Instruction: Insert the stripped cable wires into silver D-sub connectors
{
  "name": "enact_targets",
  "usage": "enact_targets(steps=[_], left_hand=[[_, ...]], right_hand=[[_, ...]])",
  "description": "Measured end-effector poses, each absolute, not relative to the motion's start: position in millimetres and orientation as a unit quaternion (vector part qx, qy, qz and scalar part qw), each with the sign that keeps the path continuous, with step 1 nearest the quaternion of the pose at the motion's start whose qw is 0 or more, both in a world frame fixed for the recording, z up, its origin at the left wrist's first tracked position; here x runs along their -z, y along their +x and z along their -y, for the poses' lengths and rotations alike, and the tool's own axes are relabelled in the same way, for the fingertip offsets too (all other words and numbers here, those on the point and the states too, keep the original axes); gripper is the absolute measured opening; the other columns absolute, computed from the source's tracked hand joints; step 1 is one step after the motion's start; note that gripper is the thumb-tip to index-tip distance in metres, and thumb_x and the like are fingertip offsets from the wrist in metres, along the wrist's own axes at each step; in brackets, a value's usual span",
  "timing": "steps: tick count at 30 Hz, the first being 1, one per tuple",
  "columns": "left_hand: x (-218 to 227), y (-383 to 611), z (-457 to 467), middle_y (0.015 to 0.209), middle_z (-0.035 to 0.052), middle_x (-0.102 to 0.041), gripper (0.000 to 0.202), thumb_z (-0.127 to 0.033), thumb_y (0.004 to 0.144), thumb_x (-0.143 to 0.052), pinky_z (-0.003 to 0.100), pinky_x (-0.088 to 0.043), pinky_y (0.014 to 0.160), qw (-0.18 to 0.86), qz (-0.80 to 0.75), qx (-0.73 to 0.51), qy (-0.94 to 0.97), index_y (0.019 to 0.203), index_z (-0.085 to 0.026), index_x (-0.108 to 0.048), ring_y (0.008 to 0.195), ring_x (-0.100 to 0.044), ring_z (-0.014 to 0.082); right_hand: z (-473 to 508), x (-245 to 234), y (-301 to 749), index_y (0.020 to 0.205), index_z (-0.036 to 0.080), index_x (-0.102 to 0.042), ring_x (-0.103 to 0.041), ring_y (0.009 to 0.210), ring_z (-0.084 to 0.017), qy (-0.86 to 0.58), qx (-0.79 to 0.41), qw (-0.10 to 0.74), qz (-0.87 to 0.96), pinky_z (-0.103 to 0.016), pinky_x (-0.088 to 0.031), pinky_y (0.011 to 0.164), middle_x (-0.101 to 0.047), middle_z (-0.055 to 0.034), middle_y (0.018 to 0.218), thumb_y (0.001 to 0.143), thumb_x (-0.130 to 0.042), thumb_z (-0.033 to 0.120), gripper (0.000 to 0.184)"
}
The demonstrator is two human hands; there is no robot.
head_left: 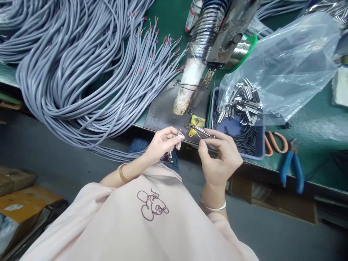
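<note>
My left hand (165, 143) pinches the end of a cable, with its thin coloured wires (179, 133) fanned out beyond the fingertips. Between the thumb and fingers of my right hand (219, 154) is a metal multi-pin connector (201, 132), its far end by a yellow piece (198, 123) at the bench edge. A thin white wire runs beside the connector; I cannot tell whether it is joined to it. Just above both hands, a soldering iron (201, 88) points down in its stand, next to a thick tube wrapped in white (187, 87).
Grey cables (89, 79) with stripped ends heap over the left bench. On the right, a blue tray (259, 145) holds connectors and black sleeves under a clear plastic bag (293, 65). Orange-handled scissors (280, 142) and blue-handled cutters (292, 166) lie beyond. A solder spool (241, 52) stands behind.
</note>
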State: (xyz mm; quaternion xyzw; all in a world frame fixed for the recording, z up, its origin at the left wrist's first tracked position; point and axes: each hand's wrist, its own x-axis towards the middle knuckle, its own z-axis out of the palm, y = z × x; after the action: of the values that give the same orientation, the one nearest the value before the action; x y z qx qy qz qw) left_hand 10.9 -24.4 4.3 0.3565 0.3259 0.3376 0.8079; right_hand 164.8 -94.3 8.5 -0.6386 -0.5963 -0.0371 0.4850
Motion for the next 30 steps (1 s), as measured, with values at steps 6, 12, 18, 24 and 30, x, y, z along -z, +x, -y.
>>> enact_targets(steps=[6,12,18,24,30], left_hand=[[-3.7,5.7,24.1,0.051,-0.0058,-0.056,0.042,-0.042,0.068,-0.085,0.018,-0.011,0.041,0.812,-0.333,-0.353,0.325,0.078,-0.019,-0.052,0.038,-0.035,0.0023],[-1.0,4.7,24.0,0.051,-0.0076,-0.05,0.036,-0.034,0.064,-0.083,0.017,-0.01,0.039,0.821,-0.33,-0.353,0.303,0.074,-0.018,-0.053,0.039,-0.033,0.0018],[0.9,-7.5,17.5,0.055,-0.0023,-0.055,0.031,-0.027,0.051,-0.081,0.018,-0.012,0.037,0.864,-0.277,-0.33,0.259,0.06,-0.018,-0.053,0.041,-0.038,0.0046],[5.6,-26.6,12.5,0.041,-0.0011,-0.042,0.051,-0.044,0.035,-0.083,0.023,-0.015,0.034,0.888,-0.249,-0.299,0.243,0.038,-0.02,-0.038,0.032,-0.028,0.006],[11.5,-32.4,13.8,0.043,0.0005,-0.041,0.059,-0.051,0.032,-0.086,0.025,-0.016,0.034,0.893,-0.23,-0.295,0.252,0.036,-0.019,-0.037,0.033,-0.03,0.0064]], right_hand=[[98.3,-11.6,169.8,0.085,0.024,-0.071,-0.077,0.091,-0.019,-0.62,0.011,0.394,0.678,-0.034,-0.065,0.081,-0.077,-0.0038,0.104,0.09,-0.07,0.018,0.008],[98.3,-7.8,161.4,0.09,0.026,-0.073,-0.077,0.091,-0.018,-0.599,-0.008,0.407,0.689,-0.033,-0.065,0.081,-0.077,-0.0034,0.11,0.091,-0.069,0.017,0.01],[100.0,-16.9,168.9,0.081,0.024,-0.069,-0.076,0.09,-0.02,-0.62,-0.01,0.454,0.64,-0.037,-0.063,0.081,-0.078,-0.0036,0.101,0.087,-0.071,0.014,0.012],[105.9,-20.4,171.8,0.079,0.025,-0.069,-0.076,0.092,-0.023,-0.647,-0.084,0.471,0.594,-0.041,-0.063,0.082,-0.078,-0.0035,0.101,0.085,-0.073,0.018,0.011],[105.1,-23.3,165.0,0.078,0.026,-0.068,-0.076,0.091,-0.024,-0.64,-0.076,0.468,0.605,-0.042,-0.062,0.082,-0.078,-0.0031,0.099,0.086,-0.074,0.019,0.012]])
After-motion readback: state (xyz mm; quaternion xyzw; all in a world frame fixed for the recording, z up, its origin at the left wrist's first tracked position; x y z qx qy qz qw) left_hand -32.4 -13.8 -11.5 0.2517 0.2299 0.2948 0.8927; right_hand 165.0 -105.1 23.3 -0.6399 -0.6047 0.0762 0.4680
